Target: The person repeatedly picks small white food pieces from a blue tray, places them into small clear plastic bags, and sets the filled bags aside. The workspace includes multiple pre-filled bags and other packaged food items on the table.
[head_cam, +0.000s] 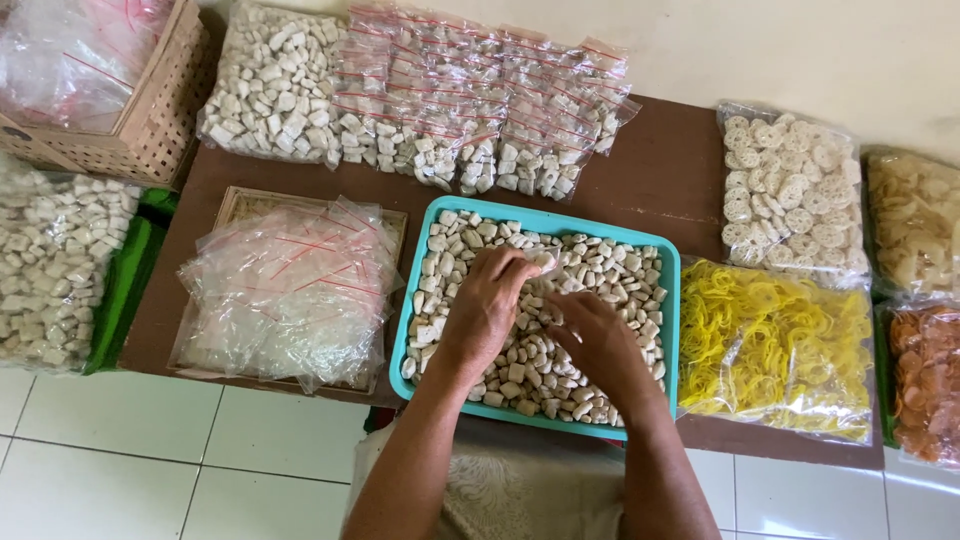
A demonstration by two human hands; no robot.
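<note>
Hands meet over the tray (415, 330): my left hand (490, 300) pinches a small bag (545, 262), right hand (595, 335) curled, gathering crackers (620, 275). I'd hold the bag's mouth wide and feed few pieces.

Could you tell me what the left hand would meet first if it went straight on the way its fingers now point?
Probably the small clear plastic bag its fingers already pinch; beyond, white crackers in the turquoise plastic tray.

2 bare forearms reach forward from the bottom edge and converge. The left hand (487, 305) is palm down, fingers curled and pinched at their tips. The right hand (592, 335) lies just beside it, angled leftward, fingers bent inward toward the left fingertips.
</note>
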